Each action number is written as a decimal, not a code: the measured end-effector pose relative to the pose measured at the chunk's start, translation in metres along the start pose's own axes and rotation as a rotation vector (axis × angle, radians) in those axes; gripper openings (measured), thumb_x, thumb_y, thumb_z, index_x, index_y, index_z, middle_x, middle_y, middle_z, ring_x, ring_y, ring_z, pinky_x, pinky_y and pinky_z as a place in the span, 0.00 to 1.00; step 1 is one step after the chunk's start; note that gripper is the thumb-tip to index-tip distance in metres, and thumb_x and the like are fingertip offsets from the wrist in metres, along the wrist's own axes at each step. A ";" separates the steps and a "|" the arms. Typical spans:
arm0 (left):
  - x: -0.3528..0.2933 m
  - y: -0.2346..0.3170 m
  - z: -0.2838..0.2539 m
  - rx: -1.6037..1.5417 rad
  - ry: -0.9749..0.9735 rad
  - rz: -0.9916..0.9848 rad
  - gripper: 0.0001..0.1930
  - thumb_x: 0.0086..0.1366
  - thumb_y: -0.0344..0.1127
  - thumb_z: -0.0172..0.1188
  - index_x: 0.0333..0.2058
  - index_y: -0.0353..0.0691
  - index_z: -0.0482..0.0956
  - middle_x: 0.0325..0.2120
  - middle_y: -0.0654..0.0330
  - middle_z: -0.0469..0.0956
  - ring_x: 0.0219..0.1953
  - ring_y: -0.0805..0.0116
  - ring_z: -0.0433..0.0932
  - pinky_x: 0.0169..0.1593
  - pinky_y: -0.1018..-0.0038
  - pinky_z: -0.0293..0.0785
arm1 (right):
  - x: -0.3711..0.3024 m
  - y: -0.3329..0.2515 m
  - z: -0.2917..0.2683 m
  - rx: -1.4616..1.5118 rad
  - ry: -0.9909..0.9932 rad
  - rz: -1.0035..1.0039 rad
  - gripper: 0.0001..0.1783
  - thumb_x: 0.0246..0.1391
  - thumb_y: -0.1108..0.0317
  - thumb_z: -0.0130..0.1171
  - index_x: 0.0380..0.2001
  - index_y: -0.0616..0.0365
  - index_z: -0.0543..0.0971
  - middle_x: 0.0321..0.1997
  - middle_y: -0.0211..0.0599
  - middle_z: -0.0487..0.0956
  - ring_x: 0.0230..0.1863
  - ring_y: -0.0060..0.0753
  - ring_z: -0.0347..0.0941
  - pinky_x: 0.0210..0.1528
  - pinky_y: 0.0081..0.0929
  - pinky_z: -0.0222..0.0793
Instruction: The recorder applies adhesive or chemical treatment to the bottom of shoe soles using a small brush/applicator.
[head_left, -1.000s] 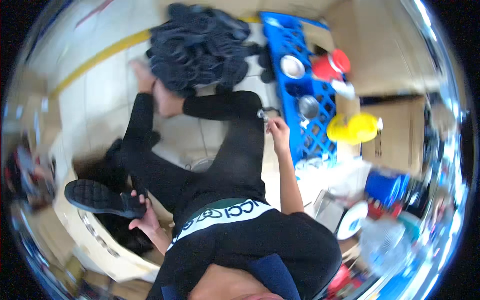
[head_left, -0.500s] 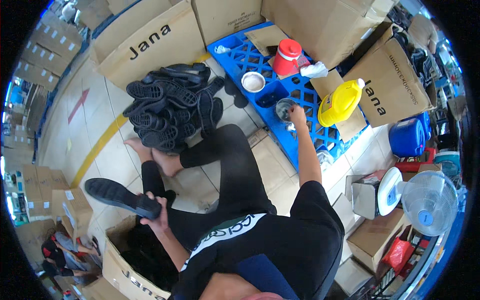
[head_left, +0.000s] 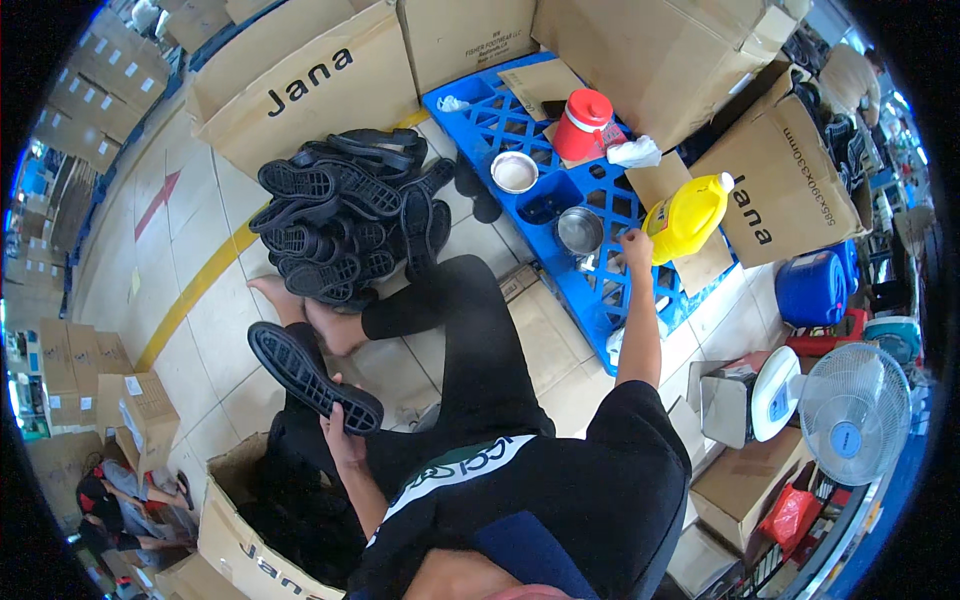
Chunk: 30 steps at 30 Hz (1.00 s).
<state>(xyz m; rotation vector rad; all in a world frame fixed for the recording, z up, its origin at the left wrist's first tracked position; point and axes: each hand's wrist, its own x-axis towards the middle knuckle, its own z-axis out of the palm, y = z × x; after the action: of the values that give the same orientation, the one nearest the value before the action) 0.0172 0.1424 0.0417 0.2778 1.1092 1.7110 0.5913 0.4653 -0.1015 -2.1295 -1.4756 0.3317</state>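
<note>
My left hand (head_left: 342,432) grips a black shoe sole (head_left: 300,368) by its near end, over my lap. The sole's ridged face, with its grid of hollows, points upward. My right hand (head_left: 636,247) is closed in a pinch above the blue plastic pallet (head_left: 614,197); whatever is between the fingers is too small to make out. Just left of it a round metal bowl (head_left: 579,231) stands on the pallet. A yellow jug (head_left: 690,218) stands close on its right. Beyond my feet lies a heap of black soles (head_left: 350,190) on the tiled floor.
On the pallet also stand a white bowl (head_left: 514,173) and a red drink jug (head_left: 583,125). An open carton (head_left: 225,530) holding dark items is beside my left arm. Large cartons (head_left: 310,85) line the far side. A fan (head_left: 855,415) stands at right.
My right hand has come out of the metal bowl and moved right, toward the yellow jug. The sole in my left hand has swung rightward and turned, now showing its gridded face.
</note>
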 end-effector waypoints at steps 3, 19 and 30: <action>-0.002 0.003 0.002 0.121 0.045 0.064 0.29 0.60 0.29 0.61 0.60 0.33 0.65 0.51 0.55 0.74 0.49 0.64 0.77 0.53 0.67 0.75 | 0.002 0.008 -0.005 -0.040 0.162 0.081 0.13 0.48 0.61 0.63 0.28 0.62 0.82 0.30 0.49 0.82 0.35 0.53 0.79 0.39 0.41 0.74; 0.005 0.016 0.010 -0.297 -0.408 -0.073 0.41 0.66 0.60 0.51 0.66 0.35 0.54 0.64 0.48 0.61 0.64 0.55 0.65 0.66 0.61 0.60 | -0.205 -0.352 -0.012 1.079 -1.304 -0.014 0.10 0.62 0.64 0.52 0.37 0.60 0.75 0.37 0.41 0.82 0.29 0.25 0.77 0.28 0.22 0.70; 0.001 0.016 0.002 -0.283 -0.426 -0.036 0.42 0.64 0.60 0.55 0.66 0.38 0.54 0.63 0.51 0.63 0.64 0.61 0.65 0.65 0.65 0.61 | -0.312 -0.508 0.001 1.090 -1.215 -0.442 0.09 0.67 0.68 0.47 0.33 0.60 0.72 0.23 0.27 0.72 0.18 0.13 0.63 0.19 0.13 0.57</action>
<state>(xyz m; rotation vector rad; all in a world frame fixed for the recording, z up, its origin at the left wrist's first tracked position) 0.0083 0.1436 0.0554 0.4163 0.5515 1.6526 0.0704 0.3137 0.1463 -0.5975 -1.5979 1.9170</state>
